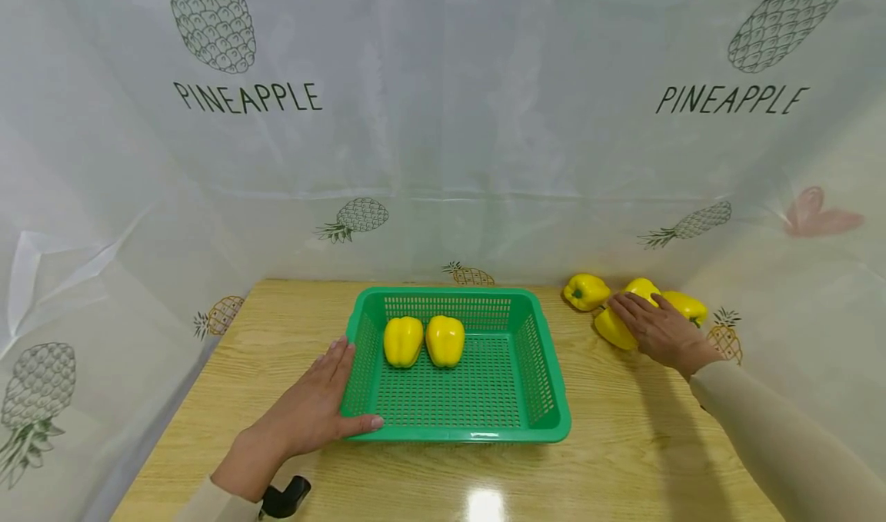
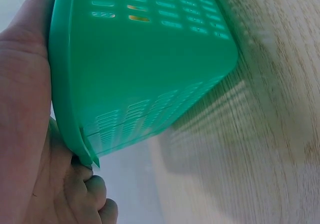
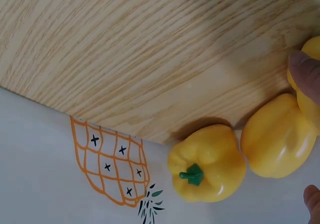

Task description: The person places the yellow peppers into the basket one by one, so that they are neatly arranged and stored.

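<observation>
Head view: we see the table (image 1: 623, 445), then the basket (image 1: 547, 422) mid-table holding two peppers (image 1: 404, 341). Our left hand (image 1: 311, 410) grips its near-left corner; our right hand (image 1: 657, 326) lies relaxed on a pepper (image 1: 612, 328) at the right.

Six yellow peppers are in view: two lie side by side in the basket, the left one (image 1: 403, 341) and the right one (image 1: 445, 340), and four sit in a cluster on the surface (image 1: 623, 430) at the far right, one (image 1: 585, 291) apart to the left, one (image 1: 642, 287) behind the hand, one (image 1: 687, 305) at the right and one (image 1: 613, 329) under it. There is one green basket (image 1: 547, 414). Two hands show, the left hand (image 1: 311, 410) and the right hand (image 1: 657, 328).
</observation>
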### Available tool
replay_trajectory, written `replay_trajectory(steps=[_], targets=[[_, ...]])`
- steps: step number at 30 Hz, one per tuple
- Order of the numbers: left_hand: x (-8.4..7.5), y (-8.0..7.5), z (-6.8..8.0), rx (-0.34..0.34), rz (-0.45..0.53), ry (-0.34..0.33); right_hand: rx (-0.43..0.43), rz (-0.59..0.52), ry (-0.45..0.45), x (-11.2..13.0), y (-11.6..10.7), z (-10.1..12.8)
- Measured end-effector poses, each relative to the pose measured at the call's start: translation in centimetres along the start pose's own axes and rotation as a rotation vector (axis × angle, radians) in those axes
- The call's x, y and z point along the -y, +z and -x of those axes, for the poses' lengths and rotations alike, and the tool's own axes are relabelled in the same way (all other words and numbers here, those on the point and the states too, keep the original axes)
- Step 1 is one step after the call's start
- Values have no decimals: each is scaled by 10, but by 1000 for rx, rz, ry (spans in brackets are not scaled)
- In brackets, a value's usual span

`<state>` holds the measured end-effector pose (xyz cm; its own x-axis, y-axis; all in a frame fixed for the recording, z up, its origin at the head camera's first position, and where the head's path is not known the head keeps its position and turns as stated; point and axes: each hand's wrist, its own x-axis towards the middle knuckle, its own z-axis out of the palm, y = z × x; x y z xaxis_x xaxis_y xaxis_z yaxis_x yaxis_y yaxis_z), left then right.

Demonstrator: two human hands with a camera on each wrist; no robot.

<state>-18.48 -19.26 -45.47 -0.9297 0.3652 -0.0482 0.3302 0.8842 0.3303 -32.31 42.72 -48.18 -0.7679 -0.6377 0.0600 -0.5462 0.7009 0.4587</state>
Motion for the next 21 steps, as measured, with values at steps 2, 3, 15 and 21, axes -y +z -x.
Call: replay_trajectory(steps=[2, 3, 15, 21], targets=[[0, 0, 0, 1, 4, 3, 13, 5, 2, 1, 0, 1], [0, 1, 0, 3, 7, 3, 19, 10, 2, 2, 1, 2], [1, 0, -1, 14, 24, 6, -53, -17, 34, 13, 1, 3], [2, -2, -2, 6, 18, 10, -128, -42, 64, 23, 4, -2]])
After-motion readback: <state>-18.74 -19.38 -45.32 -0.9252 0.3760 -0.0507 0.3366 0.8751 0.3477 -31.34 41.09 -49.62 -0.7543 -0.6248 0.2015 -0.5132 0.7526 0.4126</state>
